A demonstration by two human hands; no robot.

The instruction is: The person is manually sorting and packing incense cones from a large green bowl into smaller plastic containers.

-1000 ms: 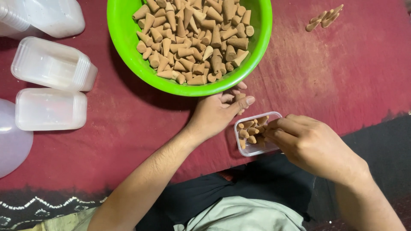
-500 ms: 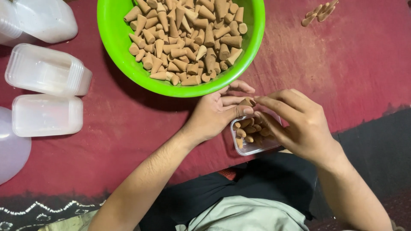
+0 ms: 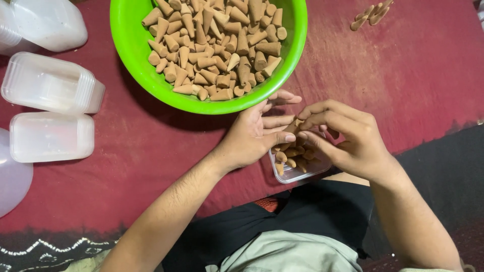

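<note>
- Your left hand and right hand met above a small clear plastic box, which sat on the dark red cloth just near of the big green plastic bowl.
- Your right hand's fingertips pinched one tan cone-shaped incense piece; your left hand lay loosely spread beside it, thumb touching the same cone, its remaining fingers holding nothing.
- The small box held a layer of tan cones, partly hidden under both hands.
- The green bowl, at the far centre, was heaped with many more of the same cones.
- A few loose cones lay on the cloth at far right, well apart from the hands.
- Stacked clear plastic boxes and a lidded one stood at left, with a white plastic container beyond them.
</note>
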